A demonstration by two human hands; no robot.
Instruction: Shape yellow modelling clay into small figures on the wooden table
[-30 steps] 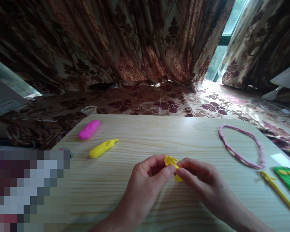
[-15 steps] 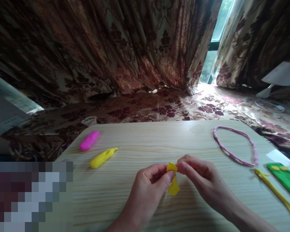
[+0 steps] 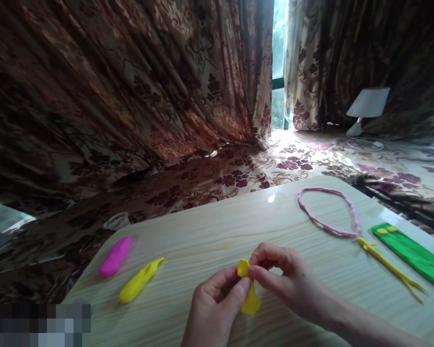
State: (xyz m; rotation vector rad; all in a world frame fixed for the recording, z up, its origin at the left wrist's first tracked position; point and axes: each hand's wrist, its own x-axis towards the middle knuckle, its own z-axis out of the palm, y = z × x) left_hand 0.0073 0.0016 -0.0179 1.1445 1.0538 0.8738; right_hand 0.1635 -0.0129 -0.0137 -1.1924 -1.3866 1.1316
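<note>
Near the front of the table, my left hand [image 3: 217,303] pinches a thin, flattened piece of yellow modelling clay [image 3: 251,302] between thumb and fingers. The clay narrows in the middle; one rounded end sticks up and the wider end hangs below my thumb. My right hand [image 3: 289,277] is closed too, its thumb and index fingertip pinching the clay's upper right edge. To the left lie a tapered yellow clay lump [image 3: 139,283] and a pink clay bar [image 3: 116,257]. Parts of the held piece are hidden behind my fingers.
On the right of the wooden table [image 3: 202,224] lie a pink clay ring [image 3: 349,234], a thin yellow clay strand [image 3: 392,270] with a forked end, and a green clay slab [image 3: 414,255] bearing two yellow dots. A white lamp [image 3: 369,102] stands beyond, beside patterned curtains [image 3: 202,72].
My view has turned right and tilted, so the table and its things appear shifted left and slanted. Both hands stay at the yellow clay, whose lower end now hangs slightly more slanted.
</note>
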